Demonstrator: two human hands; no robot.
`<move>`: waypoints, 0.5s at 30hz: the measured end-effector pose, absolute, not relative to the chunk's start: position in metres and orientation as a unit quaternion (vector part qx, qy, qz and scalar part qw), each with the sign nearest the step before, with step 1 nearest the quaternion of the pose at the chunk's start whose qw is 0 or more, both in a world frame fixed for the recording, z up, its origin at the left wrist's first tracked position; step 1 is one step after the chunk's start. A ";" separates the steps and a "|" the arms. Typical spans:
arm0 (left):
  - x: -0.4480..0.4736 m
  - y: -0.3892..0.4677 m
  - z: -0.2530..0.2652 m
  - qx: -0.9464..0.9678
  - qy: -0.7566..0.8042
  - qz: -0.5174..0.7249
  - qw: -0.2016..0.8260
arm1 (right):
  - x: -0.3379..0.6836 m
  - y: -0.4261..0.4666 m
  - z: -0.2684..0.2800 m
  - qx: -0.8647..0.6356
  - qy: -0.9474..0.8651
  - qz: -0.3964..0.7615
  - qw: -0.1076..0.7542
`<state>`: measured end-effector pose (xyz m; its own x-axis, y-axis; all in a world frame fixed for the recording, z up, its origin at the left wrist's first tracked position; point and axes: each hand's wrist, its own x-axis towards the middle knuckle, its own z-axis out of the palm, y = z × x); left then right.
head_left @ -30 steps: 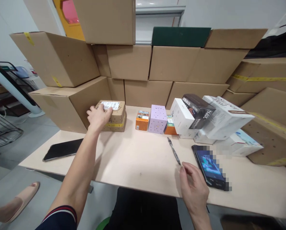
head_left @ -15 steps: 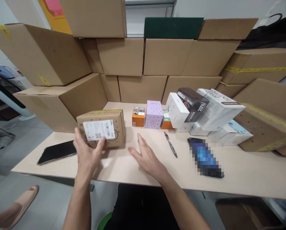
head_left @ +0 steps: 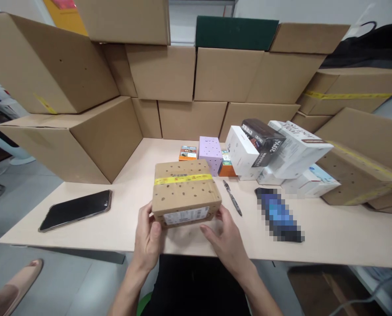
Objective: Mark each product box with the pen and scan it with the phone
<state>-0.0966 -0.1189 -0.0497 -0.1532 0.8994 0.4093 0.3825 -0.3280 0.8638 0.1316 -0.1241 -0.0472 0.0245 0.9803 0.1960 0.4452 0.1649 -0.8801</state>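
Note:
A small cardboard box (head_left: 183, 193) with yellow tape across its top and a white label on its near side is between my hands, tilted above the table. My left hand (head_left: 148, 239) grips its lower left corner, thumb at the front. At the lower right corner, my right hand (head_left: 227, 237) has its fingers against the side and its thumb below the label. Behind the box stand an orange carton (head_left: 187, 152) and a lilac dotted box (head_left: 210, 153). A pen (head_left: 232, 198) lies to the right of the box.
A dark-screened phone (head_left: 76, 210) lies on the table's left, another phone (head_left: 279, 215) with a blurred screen on its right. White and dark cartons (head_left: 263, 145) are stacked at the right rear. Large cardboard boxes (head_left: 163, 72) wall in the back and sides. A sandalled foot (head_left: 25, 283) shows on the floor.
The cardboard box has moved right and toward me, turned so its taped top shows and its label faces down. My right hand has joined my left on it. The left phone is now fully uncovered.

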 end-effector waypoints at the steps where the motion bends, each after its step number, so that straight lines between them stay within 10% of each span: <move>1: -0.090 -0.119 -0.049 0.612 0.520 0.543 0.246 | 0.138 -0.125 -0.051 -0.581 -0.617 0.300 0.438; 15: -0.080 -0.109 -0.059 0.579 0.502 0.545 0.341 | 0.157 -0.124 -0.069 -0.560 -0.591 0.334 0.475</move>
